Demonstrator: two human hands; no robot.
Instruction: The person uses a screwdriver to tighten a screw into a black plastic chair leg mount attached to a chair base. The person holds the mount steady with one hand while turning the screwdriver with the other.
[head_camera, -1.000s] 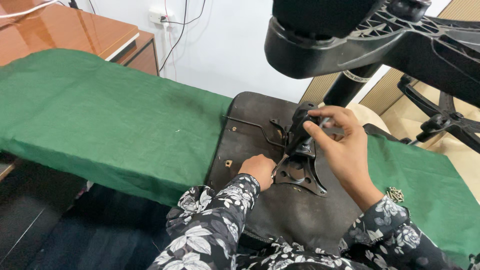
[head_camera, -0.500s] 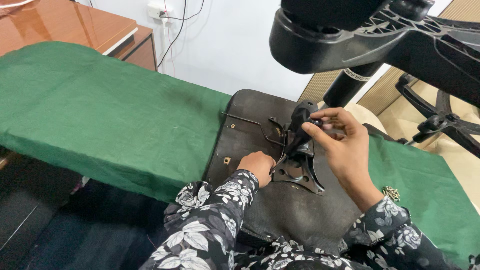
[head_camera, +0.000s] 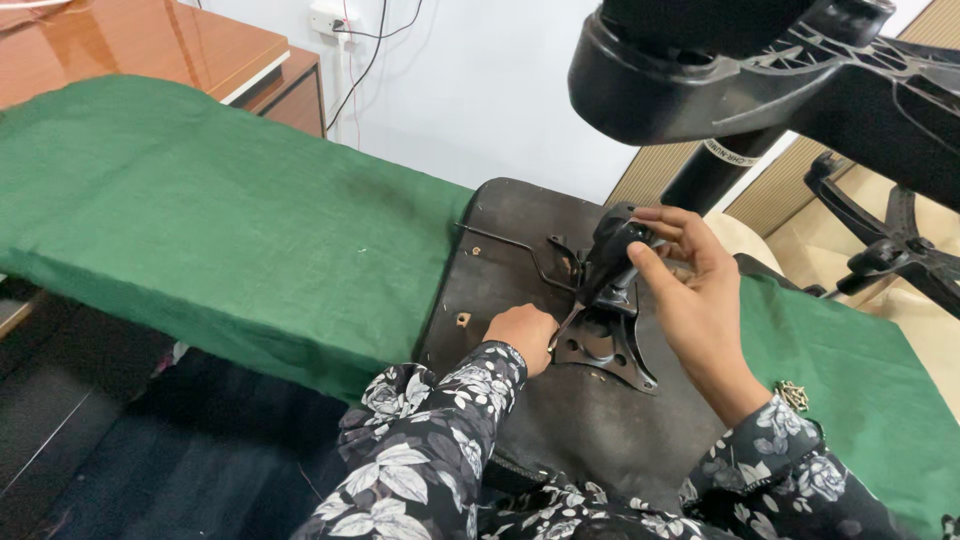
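The right hand (head_camera: 690, 290) has its grip closed round the black mechanism (head_camera: 612, 255) on the upturned chair seat (head_camera: 520, 260). Just left and nearer, the left hand (head_camera: 522, 335) grips a thin lever (head_camera: 566, 325) slanting toward it.

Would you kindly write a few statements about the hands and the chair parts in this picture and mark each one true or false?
1. The right hand grips the top of the black metal mechanism on the seat underside. True.
2. The left hand rests flat on the green cloth. False: it is closed into a fist on the seat underside, beside the mechanism plate, holding a thin tool.
3. The seat underside lies on the green cloth. True.
4. The black chair base lies under the seat. False: it shows at the top of the picture, above the hands.
5. Both sleeves are plain white. False: they are dark with a floral print.
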